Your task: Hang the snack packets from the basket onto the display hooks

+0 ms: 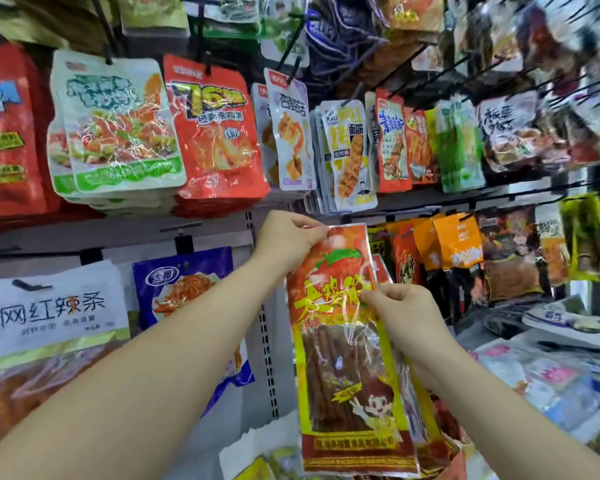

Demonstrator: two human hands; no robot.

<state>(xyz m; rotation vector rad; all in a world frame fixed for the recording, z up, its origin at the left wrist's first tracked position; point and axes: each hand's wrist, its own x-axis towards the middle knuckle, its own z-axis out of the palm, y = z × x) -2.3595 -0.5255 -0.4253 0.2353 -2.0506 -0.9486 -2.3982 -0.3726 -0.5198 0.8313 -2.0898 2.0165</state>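
Left hand (284,242) pinched the long red snack packet (347,344) by its top; right hand (400,315) gripped mid-edge. It looked light, floppy, slippery film—best held near the hang hole.

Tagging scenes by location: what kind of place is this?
Most likely a snack aisle in a small shop: rows of packets hang from black display hooks on a slotted wall panel, and both hands hold a long red packet.

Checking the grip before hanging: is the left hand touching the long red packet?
Touching. The head view shows the left hand pinching the top corner of the long red packet.
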